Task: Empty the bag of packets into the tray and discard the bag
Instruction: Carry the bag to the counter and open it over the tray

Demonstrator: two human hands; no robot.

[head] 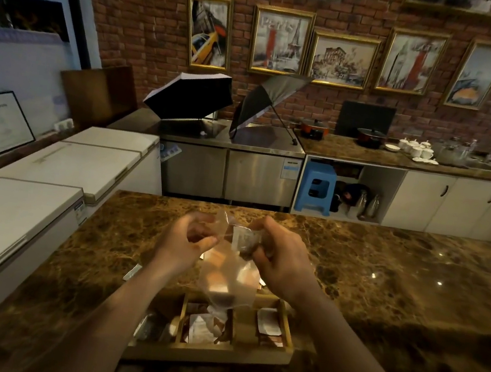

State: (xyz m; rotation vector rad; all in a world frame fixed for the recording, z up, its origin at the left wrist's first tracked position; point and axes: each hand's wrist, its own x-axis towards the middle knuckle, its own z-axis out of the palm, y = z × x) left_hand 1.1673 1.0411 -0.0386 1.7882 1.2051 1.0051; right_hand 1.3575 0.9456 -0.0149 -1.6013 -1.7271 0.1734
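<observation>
Framed pictures (281,41) on dim brick wall (141,16)

Legible text limited to the word "Paris" across the top of the framed Eiffel Tower print (280,41) on the brick wall. Printing on the appliance stickers, framed certificate and packets too blurred to read.

Dim, warm indoor light leaves the marble surface (381,281) murky, with small white glints of overhead lamps scattered across its right side. The clear bag (228,272) catches a soft sheen and shows motion blur (its contents smear together). The wooden tray (209,353) sits in shadow under the forearms. Wide-angle distortion bows the framed pictures (280,41) and white chest freezers (8,226) toward the edges.
</observation>
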